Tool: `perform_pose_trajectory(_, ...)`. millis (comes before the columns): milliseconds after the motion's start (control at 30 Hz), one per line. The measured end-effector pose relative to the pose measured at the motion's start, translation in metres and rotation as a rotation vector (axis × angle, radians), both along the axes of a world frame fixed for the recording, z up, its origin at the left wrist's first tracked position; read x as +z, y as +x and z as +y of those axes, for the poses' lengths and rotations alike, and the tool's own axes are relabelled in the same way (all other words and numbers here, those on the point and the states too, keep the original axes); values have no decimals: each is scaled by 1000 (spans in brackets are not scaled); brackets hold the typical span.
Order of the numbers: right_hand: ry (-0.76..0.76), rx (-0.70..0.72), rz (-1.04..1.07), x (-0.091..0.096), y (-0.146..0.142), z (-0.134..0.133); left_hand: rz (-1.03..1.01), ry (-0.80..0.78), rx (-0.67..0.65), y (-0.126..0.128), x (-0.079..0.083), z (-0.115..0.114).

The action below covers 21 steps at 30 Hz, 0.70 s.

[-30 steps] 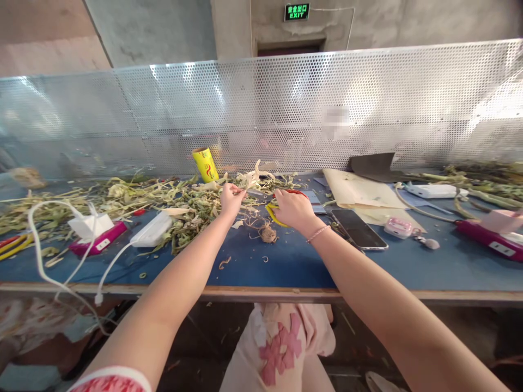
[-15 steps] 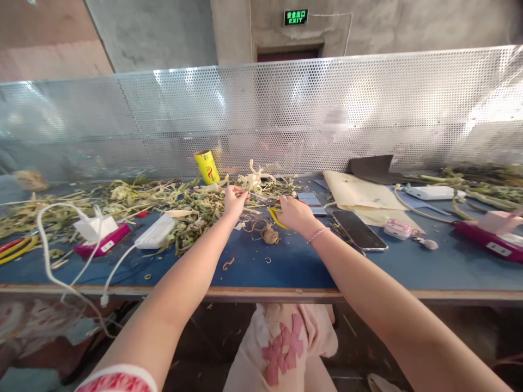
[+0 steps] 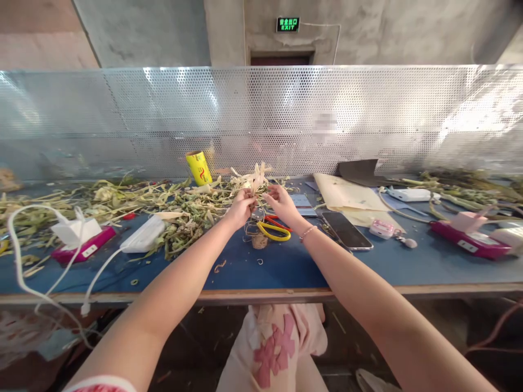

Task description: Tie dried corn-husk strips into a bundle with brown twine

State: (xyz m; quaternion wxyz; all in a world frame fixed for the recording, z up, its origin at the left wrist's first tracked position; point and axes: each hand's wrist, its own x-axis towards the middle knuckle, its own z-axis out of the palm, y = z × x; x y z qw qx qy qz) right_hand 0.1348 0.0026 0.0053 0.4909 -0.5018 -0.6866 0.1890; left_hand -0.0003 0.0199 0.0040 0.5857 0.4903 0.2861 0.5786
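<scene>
My left hand (image 3: 241,209) is closed around the base of a small bundle of pale dried plant strips (image 3: 260,178), whose loose ends fan upward. On the bundle's other side, my right hand (image 3: 281,203) has its fingers bent together close to the strips; what they pinch is too small to make out. Below the hands lie scissors (image 3: 278,234) with yellow and red handles. A ball of brown twine (image 3: 259,240) sits beside them, with loose thread running up towards the hands.
Dried stems and leaves (image 3: 183,218) cover the left of the blue table (image 3: 261,275). A yellow tube (image 3: 199,167) stands behind. White power bank (image 3: 143,235) and magenta power strip (image 3: 84,245) lie left; phone (image 3: 347,231), pink case (image 3: 382,228) and paper (image 3: 347,193) lie right.
My right hand has let go of the scissors, which now lie on the table, and has moved to the bundle beside my left hand. The view has shifted slightly right.
</scene>
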Motion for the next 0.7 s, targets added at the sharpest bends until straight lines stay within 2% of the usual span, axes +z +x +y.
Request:
perform_pose_trajectory(133,-10,68,190,0,0,2,156,96,-69,6,-6,-4)
perform_pose_trajectory(267,-8,121,274,-1,1,1,237,159,-73,11,-10,-4)
perform_pose_trajectory(367,-7,136,310,-1,1,0,256,166,-36,11,-9,-3)
perform_pose_trajectory(467,59,174,380,-1,1,1,292,179,-4,9,-7,-1)
perform_pose_trajectory(600,159,225,479,-1,0,2,362,185,-73,7,-6,-2)
perform_pose_trajectory(700,150,243,531,-1,0,2,337,137,-122,9,-5,-7)
